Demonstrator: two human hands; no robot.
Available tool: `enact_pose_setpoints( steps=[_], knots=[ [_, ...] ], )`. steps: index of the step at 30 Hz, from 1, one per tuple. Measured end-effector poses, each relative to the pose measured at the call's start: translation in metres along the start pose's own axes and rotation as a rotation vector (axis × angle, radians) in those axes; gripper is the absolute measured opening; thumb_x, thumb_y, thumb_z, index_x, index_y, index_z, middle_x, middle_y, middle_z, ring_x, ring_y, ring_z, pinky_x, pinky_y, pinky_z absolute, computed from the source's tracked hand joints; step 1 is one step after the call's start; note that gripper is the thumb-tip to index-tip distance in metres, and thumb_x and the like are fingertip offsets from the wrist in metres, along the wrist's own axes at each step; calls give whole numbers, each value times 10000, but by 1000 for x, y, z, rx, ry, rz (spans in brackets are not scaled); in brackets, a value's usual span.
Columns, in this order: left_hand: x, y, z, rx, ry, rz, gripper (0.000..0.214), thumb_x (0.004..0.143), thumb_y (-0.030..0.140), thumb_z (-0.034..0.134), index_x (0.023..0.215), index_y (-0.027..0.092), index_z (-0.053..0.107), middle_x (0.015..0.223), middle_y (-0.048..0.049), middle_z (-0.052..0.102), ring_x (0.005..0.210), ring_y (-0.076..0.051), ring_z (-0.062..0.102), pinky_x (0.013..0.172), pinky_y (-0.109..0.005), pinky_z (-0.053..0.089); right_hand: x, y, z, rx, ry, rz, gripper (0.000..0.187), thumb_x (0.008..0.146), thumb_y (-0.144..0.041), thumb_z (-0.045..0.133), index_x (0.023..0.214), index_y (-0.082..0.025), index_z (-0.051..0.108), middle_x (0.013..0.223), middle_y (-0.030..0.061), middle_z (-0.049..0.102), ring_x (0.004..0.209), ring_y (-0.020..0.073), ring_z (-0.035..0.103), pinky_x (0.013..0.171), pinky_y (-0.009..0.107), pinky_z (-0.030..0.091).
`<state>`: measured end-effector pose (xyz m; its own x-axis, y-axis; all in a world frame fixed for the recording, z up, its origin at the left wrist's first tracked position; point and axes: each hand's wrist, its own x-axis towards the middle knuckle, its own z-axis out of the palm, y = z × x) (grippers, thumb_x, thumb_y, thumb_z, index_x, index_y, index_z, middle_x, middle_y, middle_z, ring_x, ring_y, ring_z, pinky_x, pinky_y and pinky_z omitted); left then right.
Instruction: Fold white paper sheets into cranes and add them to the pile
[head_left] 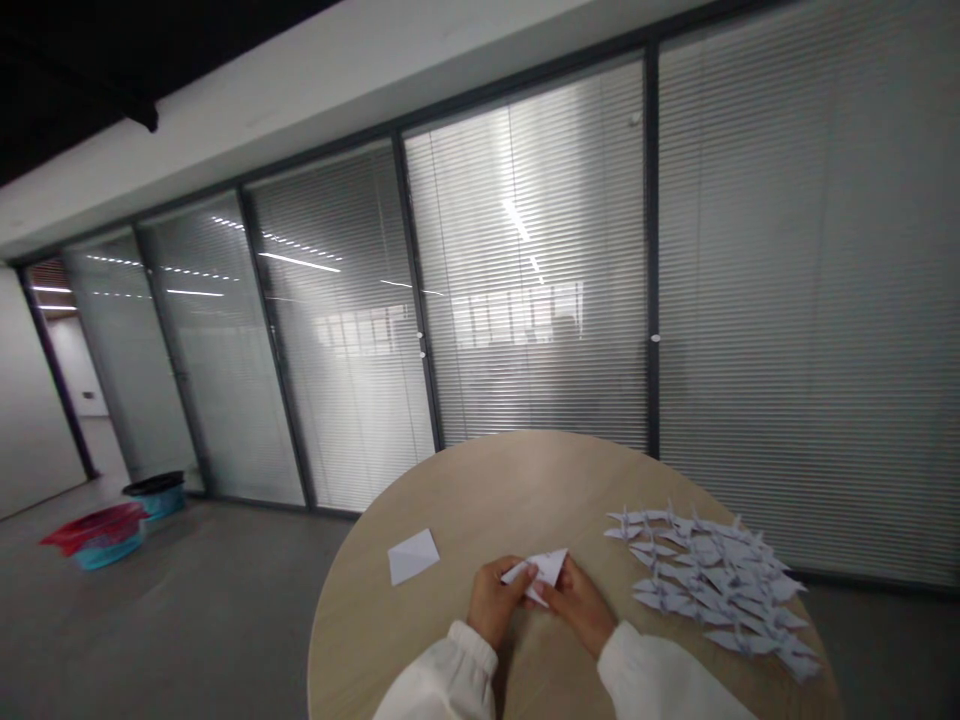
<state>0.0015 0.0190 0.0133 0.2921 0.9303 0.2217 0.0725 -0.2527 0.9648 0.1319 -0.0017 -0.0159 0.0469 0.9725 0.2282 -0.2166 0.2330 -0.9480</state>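
Observation:
A partly folded sheet of white paper [551, 566] is held between both hands over the near middle of the round table. My left hand [495, 597] grips its left side, thumb on top and fingers behind. On the right side, my right hand [581, 603] pinches the same paper, its thumb near the lower edge. The fingers behind the paper are partly hidden. Left of my hands lies a flat white paper piece [414, 557] with a diagonal crease. Rows of folded white paper cranes [709, 575] cover the right part of the table.
The round wooden table [525, 470] stands before a glass partition [540, 250] with blinds. On the floor at the left are a blue tub with a red liner [101, 535] and another with a black liner [156, 493]. A doorway [71, 370] is at the far left.

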Motion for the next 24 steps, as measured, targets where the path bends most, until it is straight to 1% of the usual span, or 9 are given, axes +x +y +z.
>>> enact_pose_setpoints(
  steps=[2,4,9,13,16,18,20,22,24],
  knots=[
    [0,-1,-1,32,4,18,356,646,452,579,650,102,648,531,-33,595,483,-135,526,465,-223,407,0,2,0,16,-68,24,393,580,-378,660,890,-171,537,730,29,648,575,146,580,465,225,419],
    [0,-2,-1,46,18,23,357,654,450,573,655,101,649,530,-33,591,473,-131,517,455,-218,401,0,2,-2,37,-84,46,404,567,-365,663,899,-168,546,689,21,647,518,131,560,432,209,383],
    [1,-1,0,14,29,18,345,644,448,585,643,108,646,533,-26,588,453,-121,503,448,-216,408,2,3,-7,119,-122,80,401,499,-204,658,888,-179,566,731,16,657,626,158,586,484,210,392],
    [1,4,0,6,79,12,341,627,448,600,600,109,631,515,-19,575,432,-110,486,421,-208,398,3,3,-9,74,-141,94,319,497,-146,610,815,-167,587,632,-8,630,562,132,559,498,216,392],
    [3,4,-1,-14,124,-7,348,598,456,621,591,108,624,480,-10,558,405,-105,477,401,-207,388,2,0,-10,-17,-73,76,401,508,-116,553,905,-176,570,621,-13,610,565,145,564,528,248,428],
    [5,0,-3,-45,147,-42,360,572,454,642,661,106,634,489,-8,568,380,-101,471,383,-210,385,-1,-6,-10,-125,27,-21,605,500,-75,502,1089,-212,482,777,12,620,699,174,588,603,284,463],
    [7,-5,-4,-69,151,-90,401,557,444,659,771,107,632,509,-9,585,355,-97,469,366,-213,383,-4,-14,-11,-296,107,-194,763,486,-42,467,1207,-273,372,1062,38,546,952,202,530,749,329,458],
    [9,-10,-6,-78,143,-137,449,561,438,659,859,106,614,495,-4,583,332,-96,464,353,-214,377,-8,-22,-11,-490,83,-369,761,502,-26,461,1205,-306,386,1245,17,412,1161,204,362,941,368,340],
    [10,-13,-7,-81,124,-160,477,574,445,646,902,102,598,484,-5,580,328,-102,473,343,-212,369,-10,-28,-12,-635,44,-436,629,544,-41,513,1113,-310,500,1311,-2,342,1219,215,273,1004,390,256]
  ],
)
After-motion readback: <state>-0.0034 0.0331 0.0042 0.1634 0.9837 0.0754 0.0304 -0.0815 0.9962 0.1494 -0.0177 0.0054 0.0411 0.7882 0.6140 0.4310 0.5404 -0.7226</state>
